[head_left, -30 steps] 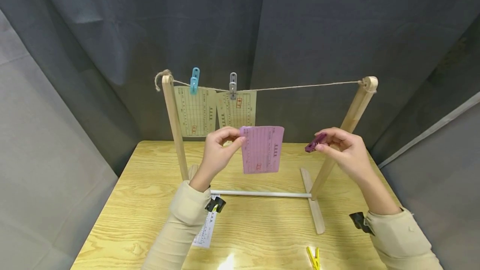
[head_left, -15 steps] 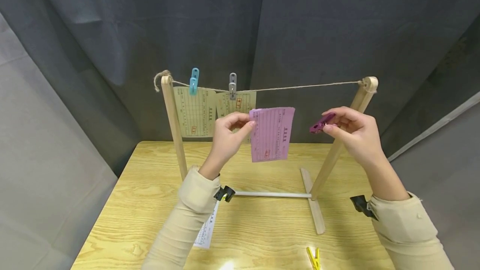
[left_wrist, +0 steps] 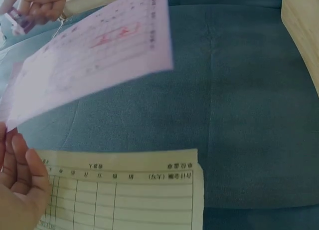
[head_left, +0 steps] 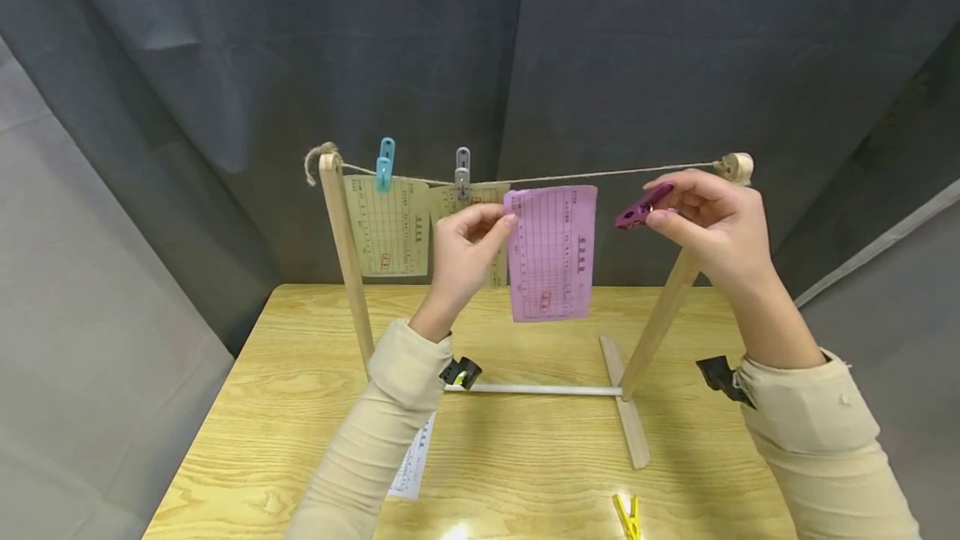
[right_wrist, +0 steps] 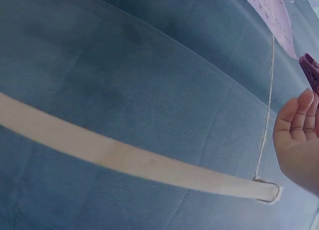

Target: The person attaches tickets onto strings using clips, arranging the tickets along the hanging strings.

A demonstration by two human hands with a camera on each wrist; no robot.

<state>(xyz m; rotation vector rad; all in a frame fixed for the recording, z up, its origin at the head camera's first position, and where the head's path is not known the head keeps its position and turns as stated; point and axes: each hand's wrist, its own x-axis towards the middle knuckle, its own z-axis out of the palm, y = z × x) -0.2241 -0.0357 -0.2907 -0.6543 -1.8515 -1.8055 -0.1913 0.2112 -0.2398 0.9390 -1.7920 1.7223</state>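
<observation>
My left hand [head_left: 468,252] pinches the upper left corner of a pink printed slip [head_left: 553,255], whose top edge is just below the string [head_left: 630,173]. To its right, my right hand [head_left: 716,223] pinches a dark purple clothespin [head_left: 643,207] between thumb and fingers, close in front of the right post. Left of the slip, two yellowish slips hang from the string: one [head_left: 387,227] under a blue clothespin [head_left: 385,165], the other [head_left: 497,273] under a grey clothespin [head_left: 462,173], partly hidden by my left hand. In the left wrist view the pink slip [left_wrist: 94,55] spreads outward from my fingers.
The string runs between a left wooden post [head_left: 347,265] and a right one [head_left: 667,315], joined low by a white rod [head_left: 536,389]. A yellow clothespin [head_left: 628,517] and a white slip [head_left: 411,465], partly under my left sleeve, lie on the wooden table [head_left: 525,457]. Grey curtain [head_left: 637,48] stands behind.
My left hand has raised the pink slip up and to the right, to just under the string. My right hand has lifted the purple clothespin to about the same height.
</observation>
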